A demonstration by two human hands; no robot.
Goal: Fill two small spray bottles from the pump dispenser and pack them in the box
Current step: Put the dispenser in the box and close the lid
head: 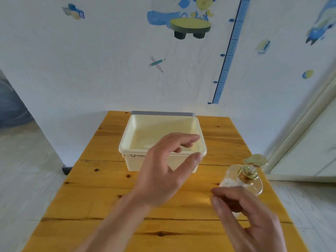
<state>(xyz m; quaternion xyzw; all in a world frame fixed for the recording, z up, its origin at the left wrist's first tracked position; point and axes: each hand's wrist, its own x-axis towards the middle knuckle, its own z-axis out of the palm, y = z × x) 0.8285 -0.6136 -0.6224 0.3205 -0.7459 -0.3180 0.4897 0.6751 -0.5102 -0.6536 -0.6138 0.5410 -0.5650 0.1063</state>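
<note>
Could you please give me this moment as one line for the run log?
left hand open, holding nothing, near box front | right hand curled beside pump dispenser, contents unclear | wooden table

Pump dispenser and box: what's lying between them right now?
Only bare wooden table lies between the pump dispenser and the box, in the head view.

**Plank tabletop, a box and a dispenser**

The tabletop (101,197) before me is yellow-orange wooden planks with dark knots, its far edge against the wall. At the far middle sits a cream plastic box (132,160), open at the top, with a grey strip just behind its far wall. Right of the box and nearer me, apart from it, stands a clear pump dispenser (249,175) with a gold head.
</note>
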